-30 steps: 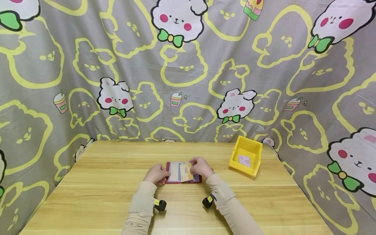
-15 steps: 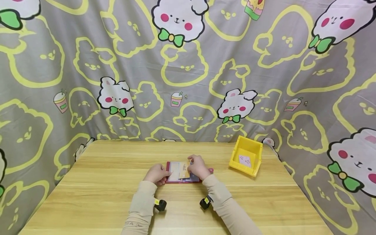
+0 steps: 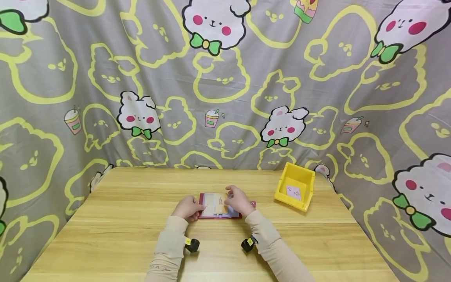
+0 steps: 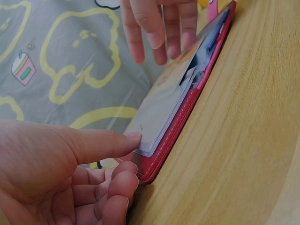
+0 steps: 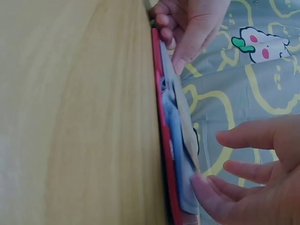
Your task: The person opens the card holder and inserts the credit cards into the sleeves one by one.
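An open red card holder (image 3: pixel 201 199) with clear plastic sleeves lies on the table between both hands. My left hand (image 3: pixel 187 209) pinches its left end, thumb on top of the clear sleeve (image 4: pixel 152 124) and curled fingers at the cover's edge. A yellow-orange card (image 3: pixel 220 204) lies over the middle of the holder, its left part appearing under the clear sleeve. Above the holder's right half, my right hand (image 3: pixel 239 199) has its fingers spread and loosely bent, with nothing gripped. In the right wrist view, one fingertip (image 5: pixel 199 185) is right at the sleeve's edge.
A yellow bin (image 3: pixel 295 187) stands at the back right of the wooden table (image 3: pixel 141 235), with a pink card (image 3: pixel 293 192) inside. A pink snap strap (image 3: pixel 253 204) sticks out past the holder's right end. A patterned grey curtain (image 3: pixel 225 113) hangs behind the table.
The yellow-orange card has shifted left and lies flatter over the holder. My right hand moved left with it, then let go of it. The left hand keeps its grip in place.
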The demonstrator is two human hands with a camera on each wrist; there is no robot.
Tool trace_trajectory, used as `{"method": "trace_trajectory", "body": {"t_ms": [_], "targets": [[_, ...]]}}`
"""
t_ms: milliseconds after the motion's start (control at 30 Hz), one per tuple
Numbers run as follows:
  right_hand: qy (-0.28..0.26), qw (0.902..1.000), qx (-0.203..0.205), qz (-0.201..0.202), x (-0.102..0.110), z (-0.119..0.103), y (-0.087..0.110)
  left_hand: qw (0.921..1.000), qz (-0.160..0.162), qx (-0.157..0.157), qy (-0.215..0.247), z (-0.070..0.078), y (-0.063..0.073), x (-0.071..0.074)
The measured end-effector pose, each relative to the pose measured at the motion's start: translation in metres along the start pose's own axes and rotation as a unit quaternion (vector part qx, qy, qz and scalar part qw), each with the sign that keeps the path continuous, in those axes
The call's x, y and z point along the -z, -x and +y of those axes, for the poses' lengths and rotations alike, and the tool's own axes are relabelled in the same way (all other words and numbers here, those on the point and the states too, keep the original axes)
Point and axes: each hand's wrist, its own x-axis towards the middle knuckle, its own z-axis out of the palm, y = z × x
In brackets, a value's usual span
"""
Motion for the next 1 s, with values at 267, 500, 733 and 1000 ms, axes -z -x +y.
{"method": "trace_trajectory", "body": {"t_ms": [267,500,733,1000], "targets": [[0.166,0.9818,0.082,-0.044,-0.002,0.002,0.009,1.0,-0.007,-0.006,0.0,-0.001,0.0,-0.001],[0.168,0.9816,0.083,-0.037,-0.004,0.003,0.009,1.0,-0.005,-0.002,0.007,0.003,0.0,0.001],[0.145,0.9851,0.086,-0.035,-0.004,0.004,0.009,1.0,-0.003,-0.002,0.004,0.002,0.001,0.001],[-0.081,0.9965,-0.018,-0.011,0.007,0.004,0.006,0.9999,-0.002,0.004,0.01,0.003,0.003,0.001]]}}
